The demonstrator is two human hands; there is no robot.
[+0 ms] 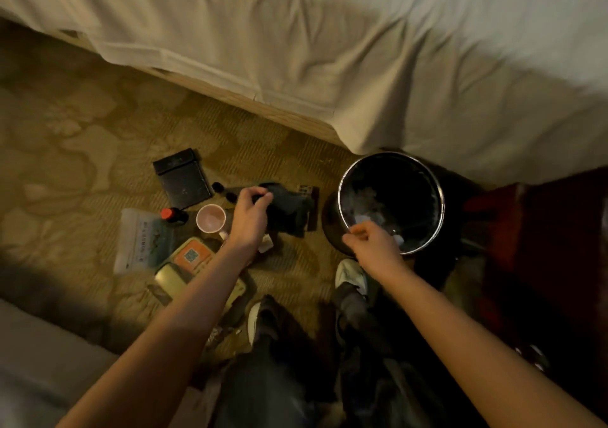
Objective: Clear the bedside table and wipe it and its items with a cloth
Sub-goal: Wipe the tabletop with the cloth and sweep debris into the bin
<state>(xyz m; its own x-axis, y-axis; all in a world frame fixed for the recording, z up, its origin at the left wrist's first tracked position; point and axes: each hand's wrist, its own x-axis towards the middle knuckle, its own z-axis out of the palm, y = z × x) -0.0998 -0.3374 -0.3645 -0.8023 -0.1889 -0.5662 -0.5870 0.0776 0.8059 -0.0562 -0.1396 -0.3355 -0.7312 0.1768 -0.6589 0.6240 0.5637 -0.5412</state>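
A dark cloth (289, 210) lies crumpled on the carpet, and my left hand (251, 212) grips its left end with curled fingers. My right hand (371, 240) hovers over the near rim of a round black bin (439, 197) with fingers curled; whether it holds anything is unclear. White crumpled scraps lie inside the bin. Cleared items sit on the floor around my left hand: a black notepad holder (182, 177), a pink cup (210, 218), a red-capped small bottle (172, 215), a clear plastic packet (141, 240) and an orange card in a tray (192, 258).
The bed with a white sheet (362, 49) fills the top and right. A dark red wooden piece of furniture (543, 246) stands at right beside the bin. My shoes (350, 274) and dark trousers are at the bottom centre. Small black caps (223, 190) lie by the notepad holder.
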